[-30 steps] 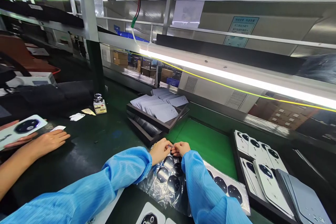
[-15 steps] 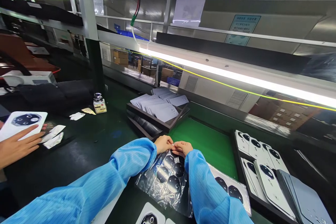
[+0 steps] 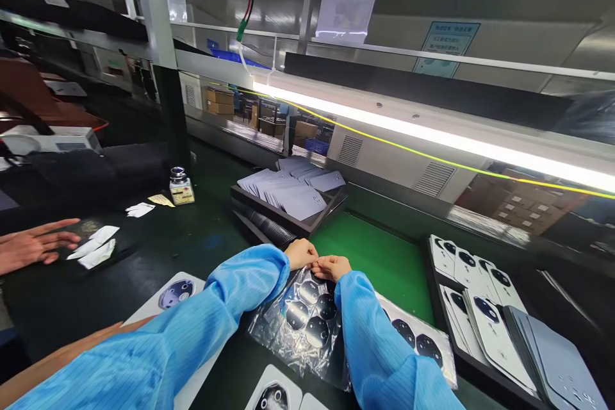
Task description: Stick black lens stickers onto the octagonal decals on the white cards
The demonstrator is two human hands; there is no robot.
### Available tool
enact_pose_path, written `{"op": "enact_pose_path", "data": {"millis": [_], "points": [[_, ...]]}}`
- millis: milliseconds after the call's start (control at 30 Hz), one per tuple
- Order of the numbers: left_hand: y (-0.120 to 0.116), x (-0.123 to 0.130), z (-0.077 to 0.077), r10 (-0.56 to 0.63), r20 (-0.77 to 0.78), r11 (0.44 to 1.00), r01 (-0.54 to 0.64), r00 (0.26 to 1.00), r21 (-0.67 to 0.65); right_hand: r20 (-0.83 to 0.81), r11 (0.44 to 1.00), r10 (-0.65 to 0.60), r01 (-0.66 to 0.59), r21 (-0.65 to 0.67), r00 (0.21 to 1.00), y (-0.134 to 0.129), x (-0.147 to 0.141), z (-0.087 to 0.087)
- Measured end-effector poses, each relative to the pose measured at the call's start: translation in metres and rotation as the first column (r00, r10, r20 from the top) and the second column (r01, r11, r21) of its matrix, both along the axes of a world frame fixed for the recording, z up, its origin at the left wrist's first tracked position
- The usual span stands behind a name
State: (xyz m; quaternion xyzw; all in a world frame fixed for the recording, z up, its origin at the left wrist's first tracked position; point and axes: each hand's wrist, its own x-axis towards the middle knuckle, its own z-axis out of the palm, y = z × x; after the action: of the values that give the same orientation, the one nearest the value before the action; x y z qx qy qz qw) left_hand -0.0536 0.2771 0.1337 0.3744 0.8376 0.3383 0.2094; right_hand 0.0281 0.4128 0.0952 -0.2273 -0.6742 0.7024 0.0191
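A clear plastic bag (image 3: 300, 333) with several round black camera plates lies on the dark table, its top edge between my two hands. My left hand (image 3: 301, 254), in a blue sleeve, pinches that edge. Close beside it, my right hand (image 3: 332, 267) has its fingers pressed together on the same edge. The fingertips of both hands nearly touch. Under my right sleeve lies another bag (image 3: 449, 359) of black round plates. A white panel with a dark camera plate (image 3: 275, 391) sits at the bottom edge.
Grey panels fill a black tray (image 3: 314, 230) beyond my hands. At right, another tray (image 3: 435, 295) holds white and grey panels. Left are a small bottle (image 3: 182, 187), white scraps (image 3: 98, 246) and another person's hand (image 3: 38, 245). A white panel (image 3: 166, 298) lies beside my left sleeve.
The other person's white panel has moved from the far left to beside my left sleeve. A spread hand now shows at far left. My hands remain at the bag's edge.
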Motion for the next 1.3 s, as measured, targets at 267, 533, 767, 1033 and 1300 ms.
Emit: {"op": "enact_pose_path", "data": {"millis": [267, 533, 767, 1033, 1300], "points": [[0.002, 0.000, -0.002, -0.012, -0.018, 1.000, 0.011, 1.000, -0.007, 0.018, 1.000, 0.004, -0.004, 0.010, 1.000, 0.002, -0.005, -0.002], [0.004, 0.002, -0.004, 0.010, -0.026, 1.000, -0.011, 1.000, -0.023, 0.134, 0.999, 0.011, -0.018, 0.048, 0.991, 0.005, -0.016, -0.007], [0.001, 0.001, -0.004, -0.033, -0.052, 0.999, 0.033, 0.998, -0.007, 0.142, 0.997, 0.019, -0.028, 0.066, 0.990, 0.006, -0.017, -0.007], [0.006, 0.000, -0.007, -0.073, -0.206, 0.997, 0.070, 0.976, -0.023, 0.142, 0.991, 0.020, -0.038, 0.125, 0.990, 0.004, -0.017, -0.006], [0.006, -0.001, -0.008, -0.099, -0.286, 0.994, 0.081, 0.953, -0.076, 0.170, 0.983, 0.034, -0.063, 0.172, 0.985, 0.003, -0.016, -0.005]]}}
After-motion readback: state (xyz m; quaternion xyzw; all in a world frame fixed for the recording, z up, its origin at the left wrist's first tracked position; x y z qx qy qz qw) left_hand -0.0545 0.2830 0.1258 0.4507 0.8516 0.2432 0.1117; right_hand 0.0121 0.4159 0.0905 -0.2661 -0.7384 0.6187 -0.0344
